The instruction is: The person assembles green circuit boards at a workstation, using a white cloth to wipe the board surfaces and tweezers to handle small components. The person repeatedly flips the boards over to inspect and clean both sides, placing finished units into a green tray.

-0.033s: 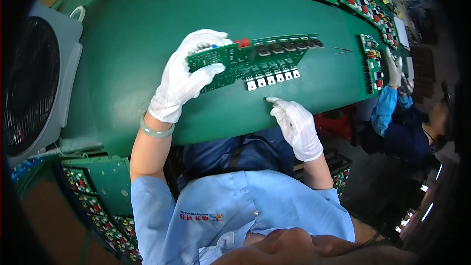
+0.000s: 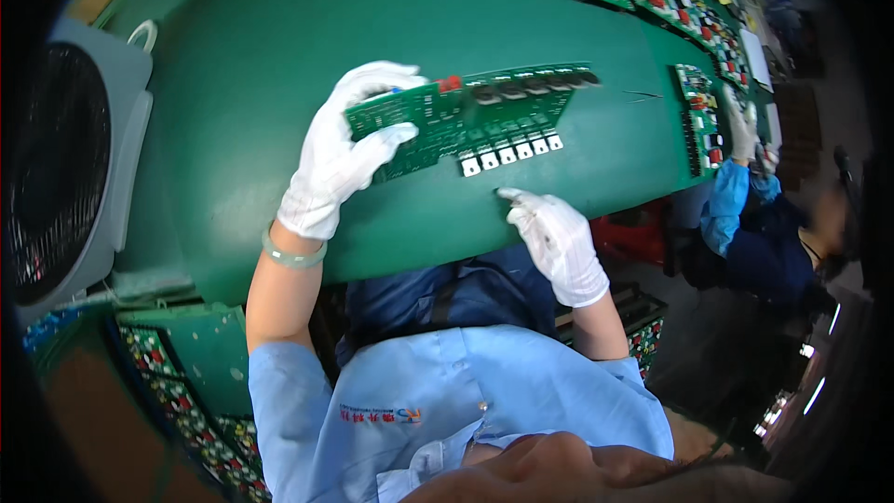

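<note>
The green circuit board (image 2: 466,121), held just above the green table (image 2: 279,28), looks light, stiff and fragile with its studded parts, so the gloved left hand (image 2: 340,154) rightly pinches its bare left end, while the right hand (image 2: 556,242) rests loosely curled, holding nothing, on the table edge.

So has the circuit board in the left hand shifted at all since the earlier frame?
No. The circuit board sits at the same spot against the green table edge, gripped by the left hand.
</note>
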Action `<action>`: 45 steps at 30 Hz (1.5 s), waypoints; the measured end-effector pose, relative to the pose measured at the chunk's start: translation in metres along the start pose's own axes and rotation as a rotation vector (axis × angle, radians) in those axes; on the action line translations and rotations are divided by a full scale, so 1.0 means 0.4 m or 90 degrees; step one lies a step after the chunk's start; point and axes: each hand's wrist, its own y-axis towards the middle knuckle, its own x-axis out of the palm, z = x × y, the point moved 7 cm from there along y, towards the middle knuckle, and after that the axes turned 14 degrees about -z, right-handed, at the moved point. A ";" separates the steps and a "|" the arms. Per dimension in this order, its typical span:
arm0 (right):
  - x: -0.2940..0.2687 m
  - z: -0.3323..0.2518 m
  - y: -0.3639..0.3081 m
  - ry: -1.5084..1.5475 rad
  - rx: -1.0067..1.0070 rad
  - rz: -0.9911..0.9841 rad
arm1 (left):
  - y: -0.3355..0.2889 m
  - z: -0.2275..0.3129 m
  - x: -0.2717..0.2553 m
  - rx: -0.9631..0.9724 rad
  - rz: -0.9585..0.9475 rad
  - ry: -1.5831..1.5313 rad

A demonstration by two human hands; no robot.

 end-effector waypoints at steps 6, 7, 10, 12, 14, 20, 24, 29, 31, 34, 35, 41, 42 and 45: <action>-0.058 0.031 0.005 -0.134 -0.049 0.093 | -0.010 -0.076 -0.012 -0.235 0.112 -0.164; -0.070 0.038 0.008 -0.155 -0.047 0.098 | -0.008 -0.083 -0.017 -0.213 0.108 -0.180; -0.126 0.073 -0.003 -0.148 0.007 0.129 | 0.000 -0.097 -0.034 -0.169 0.104 -0.073; -0.156 0.159 -0.020 -0.115 0.044 0.224 | -0.006 -0.074 -0.038 -0.154 0.129 0.047; -0.183 0.323 -0.054 -0.020 0.161 0.362 | -0.006 -0.030 -0.031 -0.135 0.170 0.166; -0.274 0.584 -0.027 -0.316 0.265 0.318 | -0.004 0.132 0.044 0.105 0.170 0.583; -0.277 0.676 -0.027 -0.316 0.260 0.263 | -0.010 0.144 0.083 0.225 0.159 0.608; -0.278 0.557 -0.039 -0.292 0.210 0.149 | -0.019 0.176 0.108 0.235 0.122 0.540; -0.259 0.410 -0.048 -0.176 0.153 0.212 | -0.025 0.232 0.161 0.221 0.070 0.510; -0.140 0.190 -0.062 0.253 0.137 -0.073 | -0.017 0.232 0.317 0.128 -0.146 0.548; -0.151 0.078 -0.069 0.233 0.019 -0.074 | -0.017 0.239 0.364 0.152 -0.195 0.586; -0.073 0.030 -0.128 0.657 0.085 -0.101 | -0.085 0.210 0.432 0.039 -0.249 0.656; -0.063 0.018 -0.123 0.772 -0.019 -0.080 | -0.106 0.205 0.414 0.061 -0.223 0.648; -0.024 0.037 -0.129 1.028 -0.233 -0.024 | -0.112 0.173 0.406 -0.059 -0.165 0.358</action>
